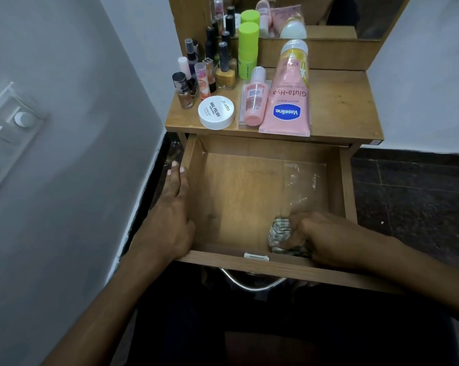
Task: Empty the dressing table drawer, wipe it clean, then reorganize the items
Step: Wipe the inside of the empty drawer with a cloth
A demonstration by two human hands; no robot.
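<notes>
Right hand (321, 236) curled round a crumpled patterned cloth (278, 233), pressing it on the drawer (239, 196) floor at the near right corner, about 5 o'clock. Unwiped floor stretching from there toward 11 o'clock, along the drawer's depth. Left hand (173, 207) flat, fingers straight, resting on the left wall at 9 o'clock, holding nothing. Bottles and Vaseline tube (289, 99) up on the tabletop (342, 107) at 12 o'clock.
</notes>
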